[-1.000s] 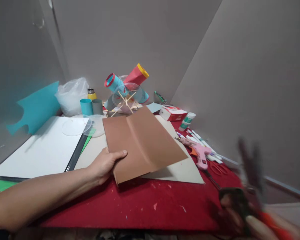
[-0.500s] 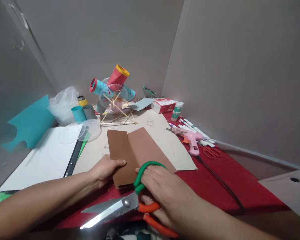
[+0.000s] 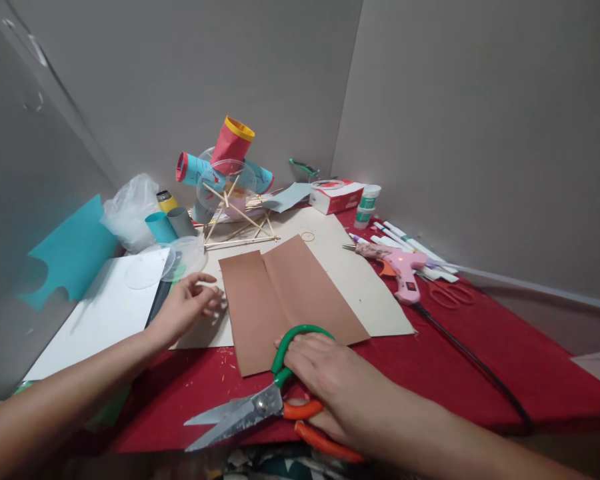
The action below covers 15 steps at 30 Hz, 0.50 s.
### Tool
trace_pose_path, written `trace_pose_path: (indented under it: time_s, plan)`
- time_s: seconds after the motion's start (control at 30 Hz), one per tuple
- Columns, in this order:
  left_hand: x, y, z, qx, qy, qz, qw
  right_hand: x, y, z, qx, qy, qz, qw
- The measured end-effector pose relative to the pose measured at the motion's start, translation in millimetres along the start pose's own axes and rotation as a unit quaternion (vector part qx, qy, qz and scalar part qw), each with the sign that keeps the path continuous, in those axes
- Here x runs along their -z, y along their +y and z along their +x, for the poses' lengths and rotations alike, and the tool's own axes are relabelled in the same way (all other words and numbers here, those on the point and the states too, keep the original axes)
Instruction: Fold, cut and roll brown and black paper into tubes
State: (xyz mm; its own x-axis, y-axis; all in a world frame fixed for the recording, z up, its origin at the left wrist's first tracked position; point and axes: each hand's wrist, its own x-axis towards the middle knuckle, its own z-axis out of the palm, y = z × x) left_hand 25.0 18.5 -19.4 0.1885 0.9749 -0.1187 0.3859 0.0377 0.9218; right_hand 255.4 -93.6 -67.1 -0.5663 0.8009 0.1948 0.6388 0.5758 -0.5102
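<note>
A creased brown paper sheet [image 3: 290,297] lies flat on a beige card [image 3: 365,293] over the red table cover [image 3: 460,347]. My right hand [image 3: 330,383] rests on the sheet's near edge, closed round large scissors [image 3: 260,407] with green and orange handles, blades pointing left. My left hand [image 3: 185,308] hovers just left of the sheet, fingers spread, holding nothing.
A stick-and-paper-tube model [image 3: 227,183] stands at the back. A pink glue gun [image 3: 403,267] with its cord, markers [image 3: 405,240], small red scissors [image 3: 450,293], a glue bottle [image 3: 367,203] and a box [image 3: 337,195] lie right. White sheet [image 3: 105,310], clear lids [image 3: 175,257], cups [image 3: 170,223] and bag [image 3: 130,207] lie left.
My left hand let go of the brown sheet and drew back to the left with fingers spread. The sheet now lies flat. My right hand came in with the scissors and rests on it.
</note>
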Motion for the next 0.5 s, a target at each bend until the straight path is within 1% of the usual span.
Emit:
trace_pose_path:
  time_s: [0.03,0.07,0.1,0.13,0.17,0.2,0.23,0.27,0.3,0.33,0.43,0.5]
  plan:
    - [4.3,-1.7,3.3,-0.073,0.025,0.057,0.995,-0.4,0.4,0.3,-0.002,-0.003,0.001,1.0]
    - [6.6,-4.2,6.4,-0.145,0.038,0.119,0.982,-1.0,0.8,0.6,-0.006,-0.009,0.003,1.0]
    - [6.7,-7.3,9.3,-0.212,0.033,0.181,0.96,-1.8,1.2,0.7,-0.01,-0.014,0.006,1.0]
    - [4.6,-10.4,12.0,-0.272,0.009,0.236,0.933,-3.0,1.6,0.7,-0.015,-0.017,0.009,1.0]
    - [0.5,-13.4,14.6,-0.323,-0.027,0.285,0.902,-4.4,2.1,0.4,-0.019,-0.017,0.011,1.0]
    - [-4.9,-15.8,17.4,-0.363,-0.071,0.326,0.87,-6.1,2.6,-0.2,-0.025,-0.015,0.012,1.0]
    - [-11.2,-17.5,20.5,-0.388,-0.117,0.364,0.839,-8.0,3.2,-1.0,-0.029,-0.012,0.013,0.999]
    - [-17.6,-18.4,24.0,-0.392,-0.152,0.4,0.815,-9.9,3.9,-1.9,-0.032,-0.006,0.011,0.999]
    - [-23.7,-18.9,27.9,-0.384,-0.179,0.428,0.798,-11.8,4.6,-3.0,-0.033,-0.002,0.01,0.999]
    - [-29.0,-19.0,32.1,-0.371,-0.199,0.448,0.789,-13.5,5.4,-4.0,-0.031,0.003,0.01,0.999]
    - [-39.2,-20.6,45.4,-0.326,-0.234,0.473,0.784,-17.3,7.4,-6.1,-0.016,0.021,0.015,1.0]
    - [-41.9,-23.7,52.6,-0.315,-0.249,0.472,0.785,-18.5,8.2,-6.3,-0.009,0.039,0.018,0.999]
